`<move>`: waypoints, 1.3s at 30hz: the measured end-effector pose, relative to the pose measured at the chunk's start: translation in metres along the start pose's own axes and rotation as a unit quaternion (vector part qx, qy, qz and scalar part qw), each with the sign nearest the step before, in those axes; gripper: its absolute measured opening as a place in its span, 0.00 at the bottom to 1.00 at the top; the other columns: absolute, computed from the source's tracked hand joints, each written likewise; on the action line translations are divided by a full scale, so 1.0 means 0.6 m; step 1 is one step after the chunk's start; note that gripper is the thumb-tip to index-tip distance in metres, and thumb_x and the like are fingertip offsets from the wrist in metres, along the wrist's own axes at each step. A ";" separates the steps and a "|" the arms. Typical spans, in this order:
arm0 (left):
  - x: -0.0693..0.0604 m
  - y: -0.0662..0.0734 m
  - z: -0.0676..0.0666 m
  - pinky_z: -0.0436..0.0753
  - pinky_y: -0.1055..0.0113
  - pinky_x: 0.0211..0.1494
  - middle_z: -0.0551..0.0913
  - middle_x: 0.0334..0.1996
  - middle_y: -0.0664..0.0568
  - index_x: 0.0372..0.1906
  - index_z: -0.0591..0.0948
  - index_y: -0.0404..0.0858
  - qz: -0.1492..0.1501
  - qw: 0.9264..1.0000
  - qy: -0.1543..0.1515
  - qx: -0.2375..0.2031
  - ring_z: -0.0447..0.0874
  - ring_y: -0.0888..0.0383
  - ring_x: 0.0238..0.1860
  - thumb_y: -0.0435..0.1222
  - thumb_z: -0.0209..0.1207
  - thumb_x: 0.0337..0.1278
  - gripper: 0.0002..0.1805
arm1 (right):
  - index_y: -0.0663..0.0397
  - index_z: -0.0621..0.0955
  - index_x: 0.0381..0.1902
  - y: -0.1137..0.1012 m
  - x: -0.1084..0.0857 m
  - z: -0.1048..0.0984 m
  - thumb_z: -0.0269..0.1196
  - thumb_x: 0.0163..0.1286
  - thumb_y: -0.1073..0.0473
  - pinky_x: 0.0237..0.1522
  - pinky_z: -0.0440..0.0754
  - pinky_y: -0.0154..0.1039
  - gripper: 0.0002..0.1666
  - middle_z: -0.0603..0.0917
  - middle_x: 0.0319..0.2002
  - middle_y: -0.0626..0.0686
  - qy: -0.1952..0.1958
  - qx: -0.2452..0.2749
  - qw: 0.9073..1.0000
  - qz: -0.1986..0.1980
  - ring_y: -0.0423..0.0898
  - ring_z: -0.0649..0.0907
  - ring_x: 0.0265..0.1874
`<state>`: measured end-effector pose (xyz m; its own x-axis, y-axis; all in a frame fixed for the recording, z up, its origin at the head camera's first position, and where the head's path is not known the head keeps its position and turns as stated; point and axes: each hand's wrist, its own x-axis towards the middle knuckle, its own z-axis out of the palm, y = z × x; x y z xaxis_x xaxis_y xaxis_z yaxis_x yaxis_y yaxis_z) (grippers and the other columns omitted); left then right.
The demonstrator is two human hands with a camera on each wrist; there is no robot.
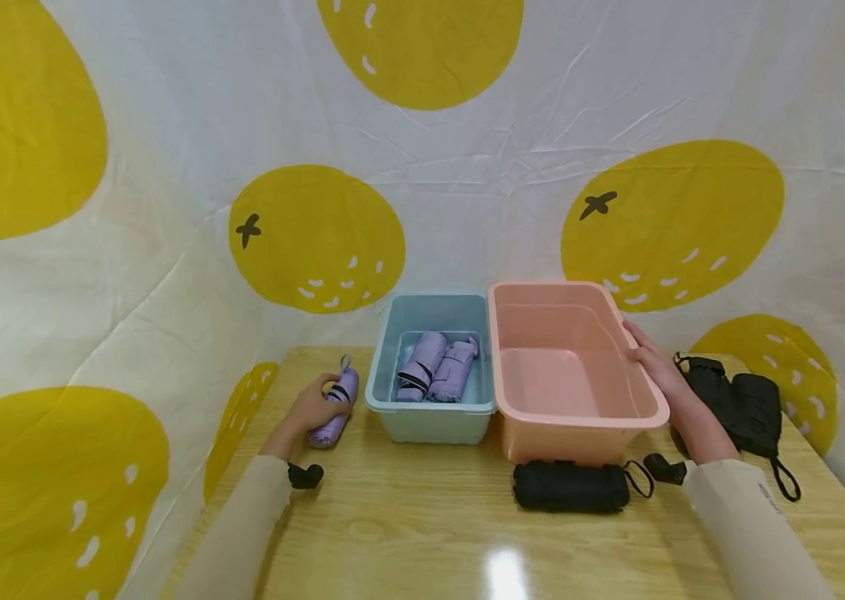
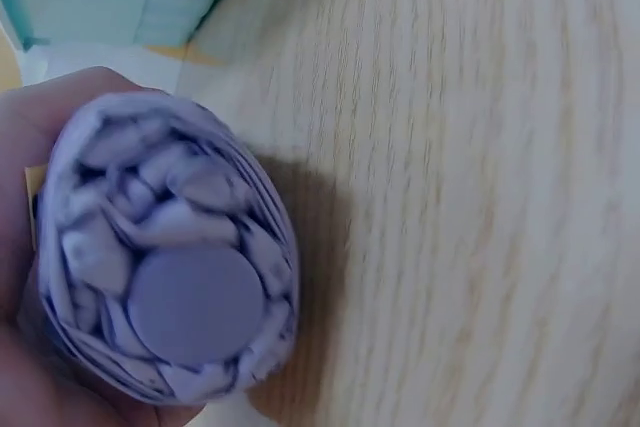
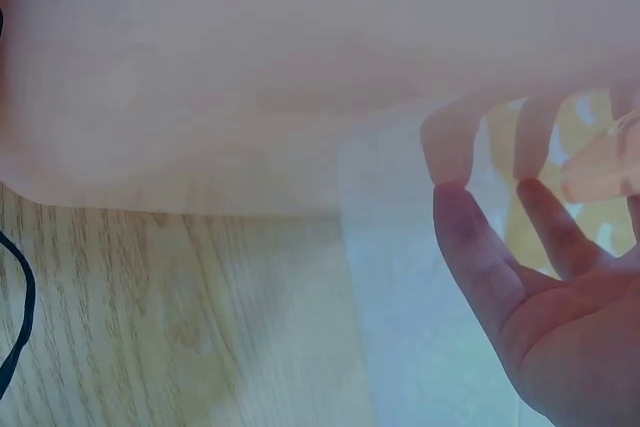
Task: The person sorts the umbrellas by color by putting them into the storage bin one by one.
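My left hand [image 1: 310, 410] grips a folded purple umbrella [image 1: 329, 432] at the left of the table. In the left wrist view, the round end of this purple umbrella [image 2: 195, 302] faces the camera. Two more purple umbrellas [image 1: 422, 362] lie side by side inside a light blue bin [image 1: 433, 427]. To its right stands a pink bin [image 1: 557, 437] with nothing inside. Against the pink bin's right side, the fingers of my right hand [image 1: 658, 367] touch the wall below the rim. The right wrist view shows those fingertips meeting the smooth wall.
A folded black umbrella [image 1: 571, 487] with a wrist loop lies in front of the pink bin. More black umbrellas [image 1: 756, 412] lie at the table's right side, partly behind my right forearm. A white cloth [image 1: 467, 225] with yellow fruit prints hangs behind the wooden table [image 1: 392, 533].
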<state>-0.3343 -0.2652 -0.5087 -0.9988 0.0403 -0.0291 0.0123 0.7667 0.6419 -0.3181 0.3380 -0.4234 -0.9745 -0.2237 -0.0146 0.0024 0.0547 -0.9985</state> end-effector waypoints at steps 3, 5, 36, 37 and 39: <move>0.002 0.002 0.000 0.76 0.54 0.42 0.78 0.45 0.38 0.66 0.70 0.41 -0.014 0.999 0.008 -0.033 0.76 0.48 0.39 0.45 0.68 0.50 0.37 | 0.42 0.33 0.77 -0.004 0.002 -0.001 0.39 0.81 0.59 0.50 0.72 0.25 0.38 0.31 0.76 0.57 0.003 0.001 1.000 0.001 0.61 0.45 0.73; 0.001 0.007 -0.001 0.76 0.57 0.40 0.78 0.44 0.39 0.66 0.70 0.42 -0.021 0.998 0.014 -0.050 0.76 0.49 0.38 0.46 0.69 0.50 0.37 | 0.41 0.33 0.77 -0.004 0.002 -0.002 0.39 0.81 0.59 0.51 0.72 0.26 0.37 0.31 0.76 0.57 0.002 0.010 1.000 -0.001 0.61 0.45 0.73; -0.039 0.252 -0.114 0.83 0.58 0.32 0.73 0.41 0.37 0.69 0.66 0.49 0.031 0.982 0.005 -0.188 0.79 0.44 0.35 0.47 0.70 0.51 0.40 | 0.37 0.34 0.77 0.009 -0.004 -0.008 0.41 0.82 0.55 0.49 0.73 0.24 0.38 0.29 0.76 0.55 -0.008 0.032 0.999 -0.001 0.60 0.44 0.73; -0.036 0.260 -0.113 0.83 0.58 0.32 0.74 0.40 0.37 0.69 0.67 0.48 0.035 0.981 0.007 -0.191 0.79 0.44 0.35 0.46 0.70 0.51 0.39 | 0.37 0.33 0.77 0.009 -0.004 -0.007 0.40 0.82 0.55 0.50 0.72 0.24 0.38 0.29 0.76 0.55 -0.009 0.032 0.999 0.000 0.60 0.44 0.73; -0.030 0.275 -0.111 0.83 0.58 0.31 0.74 0.39 0.37 0.68 0.67 0.47 0.041 0.981 0.009 -0.191 0.79 0.45 0.34 0.45 0.70 0.51 0.39 | 0.37 0.33 0.77 0.009 -0.003 -0.005 0.40 0.82 0.55 0.50 0.72 0.24 0.38 0.29 0.76 0.54 -0.011 0.037 0.999 0.002 0.60 0.43 0.73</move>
<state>-0.3176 -0.1821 -0.3513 -0.9959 0.0787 0.0455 0.0770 0.4646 0.8822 -0.3168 0.3420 -0.4286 -0.9694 -0.2447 -0.0190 0.0236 -0.0159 -0.9996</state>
